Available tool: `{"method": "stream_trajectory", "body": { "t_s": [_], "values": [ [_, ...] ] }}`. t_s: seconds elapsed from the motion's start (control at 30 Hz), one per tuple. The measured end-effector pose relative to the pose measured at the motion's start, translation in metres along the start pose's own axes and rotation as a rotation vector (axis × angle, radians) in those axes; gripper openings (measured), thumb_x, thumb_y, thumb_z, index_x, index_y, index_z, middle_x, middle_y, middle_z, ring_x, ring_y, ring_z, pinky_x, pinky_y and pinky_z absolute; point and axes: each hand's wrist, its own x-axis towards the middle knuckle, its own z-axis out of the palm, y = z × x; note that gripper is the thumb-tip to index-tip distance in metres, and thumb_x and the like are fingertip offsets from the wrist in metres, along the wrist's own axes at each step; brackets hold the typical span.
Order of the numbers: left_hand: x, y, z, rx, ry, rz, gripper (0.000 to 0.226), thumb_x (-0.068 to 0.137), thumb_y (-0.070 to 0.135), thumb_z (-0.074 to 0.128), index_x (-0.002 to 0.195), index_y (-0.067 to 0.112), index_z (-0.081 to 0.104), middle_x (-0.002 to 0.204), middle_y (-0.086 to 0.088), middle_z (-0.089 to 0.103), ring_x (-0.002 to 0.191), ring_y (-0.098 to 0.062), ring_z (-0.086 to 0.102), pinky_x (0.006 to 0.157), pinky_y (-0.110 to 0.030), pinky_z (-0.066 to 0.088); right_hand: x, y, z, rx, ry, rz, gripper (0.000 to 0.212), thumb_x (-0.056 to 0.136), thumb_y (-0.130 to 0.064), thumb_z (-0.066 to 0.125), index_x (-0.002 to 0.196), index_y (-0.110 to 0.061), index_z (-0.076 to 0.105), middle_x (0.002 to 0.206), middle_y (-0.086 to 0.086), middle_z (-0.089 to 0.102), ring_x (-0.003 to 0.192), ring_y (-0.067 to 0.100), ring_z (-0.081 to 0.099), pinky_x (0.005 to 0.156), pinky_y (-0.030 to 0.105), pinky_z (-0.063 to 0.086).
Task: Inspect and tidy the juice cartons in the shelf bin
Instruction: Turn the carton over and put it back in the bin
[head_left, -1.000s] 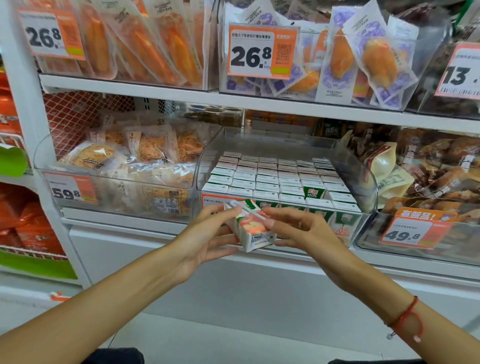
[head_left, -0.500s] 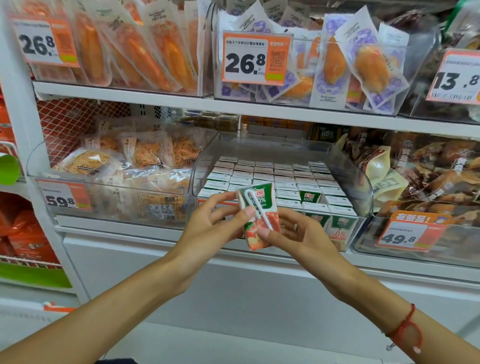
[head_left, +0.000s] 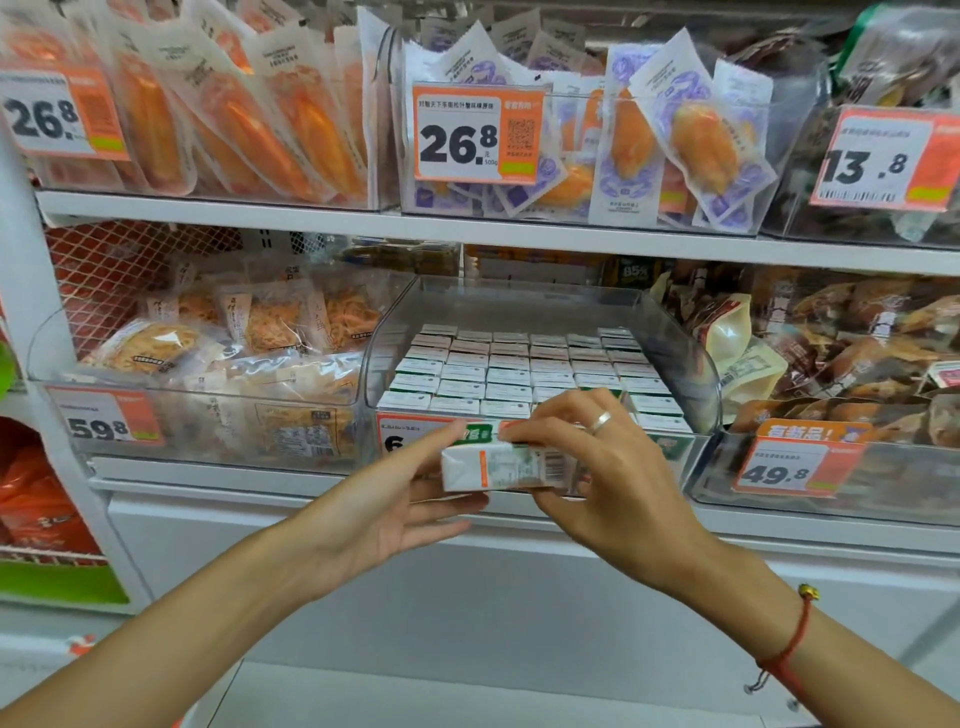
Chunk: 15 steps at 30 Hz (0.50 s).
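A small juice carton (head_left: 498, 467) lies on its side in front of the shelf bin, its white printed side with the barcode facing me. My left hand (head_left: 395, 509) holds its left end between thumb and fingers. My right hand (head_left: 602, 478), with a ring on one finger, grips its right end from above and below. Behind the hands stands a clear plastic bin (head_left: 691, 364) on the middle shelf. Several rows of juice cartons (head_left: 519, 369) fill it, standing upright with their white tops showing. My hands hide part of the front row and the bin's price tag.
A clear bin of shredded-snack packets (head_left: 218, 358) sits left of the juice bin. Another of brown wrapped snacks (head_left: 852, 353) sits to the right. The shelf above (head_left: 467, 228) carries bins of orange and purple packets. A white cabinet front (head_left: 467, 597) lies below.
The carton has been turned in both hands from upright, green front and straw showing, to lying sideways with its barcode side toward me. The view has shifted slightly.
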Motion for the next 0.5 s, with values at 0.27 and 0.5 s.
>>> {"method": "stream_trajectory", "body": {
  "t_s": [0.27, 0.5],
  "values": [
    [0.009, 0.012, 0.006, -0.111, 0.099, 0.141, 0.042, 0.077, 0.021, 0.073, 0.117, 0.01, 0.065, 0.11, -0.013, 0.073, 0.099, -0.021, 0.072, 0.075, -0.026, 0.06, 0.002, 0.025, -0.008, 0.118, -0.15, 0.094, 0.037, 0.084, -0.044, 0.07, 0.118, -0.03, 0.064, 0.115, -0.009, 0.061, 0.106, 0.011, 0.053, 0.078, 0.029, 0.048],
    [0.055, 0.036, 0.051, -0.091, 0.124, 0.319, 0.031, 0.087, 0.017, 0.068, 0.117, 0.012, 0.062, 0.104, -0.009, 0.076, 0.094, -0.016, 0.073, 0.076, -0.024, 0.06, -0.019, 0.1, -0.029, -0.154, 0.169, 0.49, 0.034, 0.091, -0.011, 0.062, 0.125, -0.01, 0.062, 0.125, 0.009, 0.061, 0.117, 0.03, 0.053, 0.096, 0.04, 0.045]
  ]
}}
